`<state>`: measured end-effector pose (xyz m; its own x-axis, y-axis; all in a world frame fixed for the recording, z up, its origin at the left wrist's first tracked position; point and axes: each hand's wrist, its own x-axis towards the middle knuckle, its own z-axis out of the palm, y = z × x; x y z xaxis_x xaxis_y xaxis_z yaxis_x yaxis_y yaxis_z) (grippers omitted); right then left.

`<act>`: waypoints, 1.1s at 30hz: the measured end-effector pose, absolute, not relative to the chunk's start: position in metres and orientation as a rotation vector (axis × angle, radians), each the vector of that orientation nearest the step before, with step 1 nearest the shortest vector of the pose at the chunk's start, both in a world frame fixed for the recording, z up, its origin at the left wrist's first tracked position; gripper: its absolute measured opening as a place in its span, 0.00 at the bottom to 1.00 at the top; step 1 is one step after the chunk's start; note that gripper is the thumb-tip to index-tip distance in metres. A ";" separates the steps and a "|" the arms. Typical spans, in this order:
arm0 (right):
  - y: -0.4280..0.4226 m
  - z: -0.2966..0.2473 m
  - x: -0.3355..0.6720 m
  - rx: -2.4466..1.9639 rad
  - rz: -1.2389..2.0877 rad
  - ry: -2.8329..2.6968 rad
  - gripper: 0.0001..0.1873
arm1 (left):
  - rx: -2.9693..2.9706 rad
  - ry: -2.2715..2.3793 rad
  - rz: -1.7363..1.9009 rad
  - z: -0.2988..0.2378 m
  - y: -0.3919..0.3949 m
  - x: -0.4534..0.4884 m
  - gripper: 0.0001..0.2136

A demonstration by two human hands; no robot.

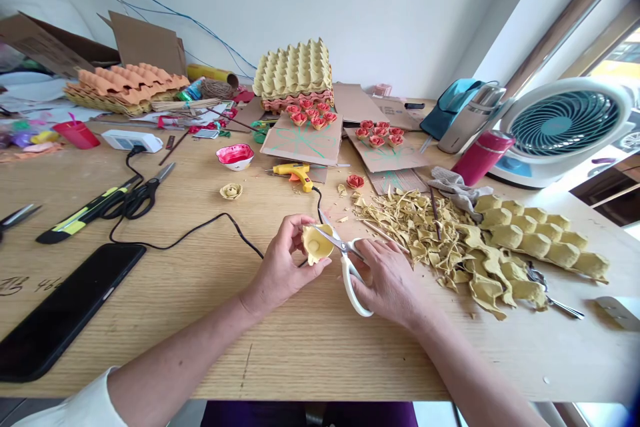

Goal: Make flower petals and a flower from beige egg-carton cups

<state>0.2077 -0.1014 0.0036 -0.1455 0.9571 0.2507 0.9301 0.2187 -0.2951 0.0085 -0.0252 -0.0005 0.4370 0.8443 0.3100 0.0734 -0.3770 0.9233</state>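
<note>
Between the thumb and fingers of my left hand (283, 265) is a yellow egg carton cup (320, 247), its hollow side facing me. My right hand (390, 275) has its thumb and fingers through the handles of white-handled scissors (356, 280). The scissor blades are parted and reach over the cup's upper rim. Beyond my left hand a pale yellow paper flower (231, 191) lies on the table. A yellow glue gun (295, 173) rests on its side past the cup, its cord running down behind my hands.
Yellow carton scraps (415, 227) and a cut egg tray (545, 233) spread on the right. Red flowers (310, 113) sit on cardboard at the back. Black scissors (140, 197), a utility knife (85, 213) and a phone (70, 310) lie left. A fan (563, 123) stands at far right.
</note>
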 end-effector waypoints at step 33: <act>-0.103 0.002 0.213 -1.698 0.225 -2.104 0.11 | 1.816 0.667 0.985 -0.003 -0.025 0.005 0.18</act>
<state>0.2128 -0.1034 0.0020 -0.1615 0.9613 0.2231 0.8925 0.2387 -0.3826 0.0045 -0.0252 -0.0032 0.5304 0.7764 0.3405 0.0275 -0.4172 0.9084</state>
